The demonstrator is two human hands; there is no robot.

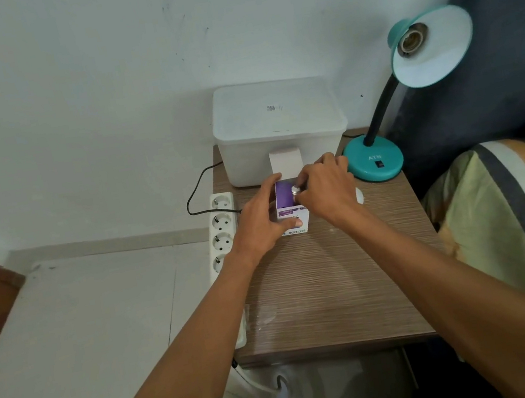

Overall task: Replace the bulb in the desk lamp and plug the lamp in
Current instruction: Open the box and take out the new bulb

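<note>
A teal desk lamp [374, 161] stands at the table's far right, its shade [433, 46] tilted toward me with an empty socket [411, 40]. A white and purple bulb box [290, 209] stands open on the wooden table [332, 291], flap up. My left hand [260, 223] grips the box's left side. My right hand [325, 188] pinches the metal base of a bulb [296, 189] that sticks out of the box's open top. Another white bulb [359, 196] lies half hidden behind my right hand.
A white lidded plastic bin [278, 126] stands at the back of the table. A white power strip [221, 233] lies along the table's left edge, with a black cord [197, 189] looping behind it. A bed with striped bedding [519, 225] is at the right.
</note>
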